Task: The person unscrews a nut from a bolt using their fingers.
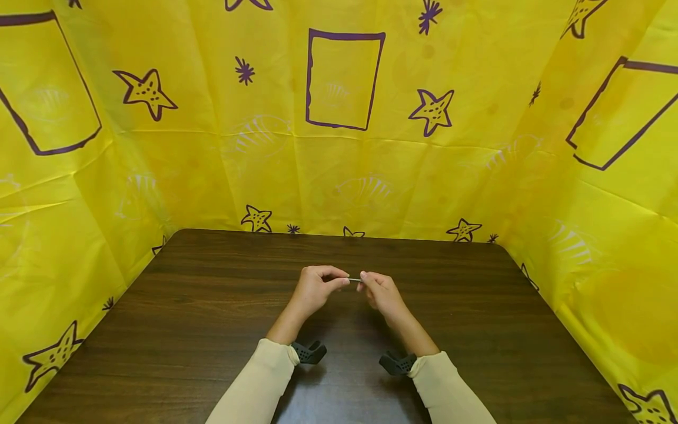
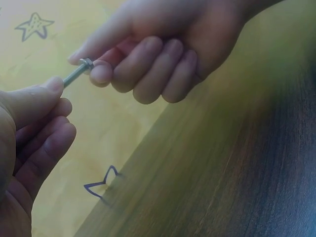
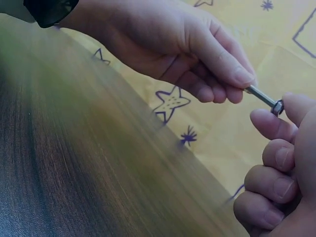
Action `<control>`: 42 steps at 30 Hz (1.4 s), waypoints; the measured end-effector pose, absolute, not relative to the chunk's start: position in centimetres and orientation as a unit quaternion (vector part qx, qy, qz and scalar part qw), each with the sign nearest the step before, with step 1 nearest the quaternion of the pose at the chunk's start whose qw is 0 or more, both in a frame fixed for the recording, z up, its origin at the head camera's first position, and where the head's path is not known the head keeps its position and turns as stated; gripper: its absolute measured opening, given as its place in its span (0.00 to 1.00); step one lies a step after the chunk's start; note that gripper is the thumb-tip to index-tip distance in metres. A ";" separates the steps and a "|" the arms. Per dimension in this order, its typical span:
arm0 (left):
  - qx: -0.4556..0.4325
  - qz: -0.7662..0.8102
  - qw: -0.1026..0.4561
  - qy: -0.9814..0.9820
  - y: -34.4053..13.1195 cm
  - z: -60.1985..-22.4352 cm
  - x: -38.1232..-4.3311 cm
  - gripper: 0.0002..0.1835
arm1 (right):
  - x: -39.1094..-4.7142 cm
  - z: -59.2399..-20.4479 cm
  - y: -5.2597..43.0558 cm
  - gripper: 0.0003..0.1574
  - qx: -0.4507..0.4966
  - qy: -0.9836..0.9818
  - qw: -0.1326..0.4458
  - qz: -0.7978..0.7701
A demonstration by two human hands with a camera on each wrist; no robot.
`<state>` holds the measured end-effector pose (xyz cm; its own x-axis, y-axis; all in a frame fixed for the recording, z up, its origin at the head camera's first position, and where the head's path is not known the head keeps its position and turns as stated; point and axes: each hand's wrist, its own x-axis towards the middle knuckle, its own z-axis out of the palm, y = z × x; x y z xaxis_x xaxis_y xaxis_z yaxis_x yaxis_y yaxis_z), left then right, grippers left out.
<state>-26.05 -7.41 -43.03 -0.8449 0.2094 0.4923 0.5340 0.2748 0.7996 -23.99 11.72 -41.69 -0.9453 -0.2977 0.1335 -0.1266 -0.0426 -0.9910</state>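
Observation:
A thin silver bolt (image 1: 354,280) is held between the two hands above the table, nearly level in the head view. My left hand (image 1: 313,290) pinches one end of its threaded shank (image 3: 261,96) between thumb and fingers. At the other end is a hexagonal piece (image 2: 86,64); whether it is the head or a nut I cannot tell. The thumb and forefinger of my right hand (image 1: 382,294) pinch that piece, and its other fingers curl toward the palm (image 3: 264,182). The shank's far tip is hidden in the left fingers.
Beneath the hands lies a dark brown wood-grain table (image 1: 212,330). A yellow cloth (image 1: 349,159) with starfish and fish drawings surrounds it at the back and both sides. Each wrist carries a dark strapped mount (image 1: 309,352).

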 end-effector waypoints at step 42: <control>-0.219 -0.559 0.141 -0.787 -8.0 -43.1 -26.3 0.05 | -25.9 -44.2 12.2 0.12 -0.175 0.708 -0.054 -0.682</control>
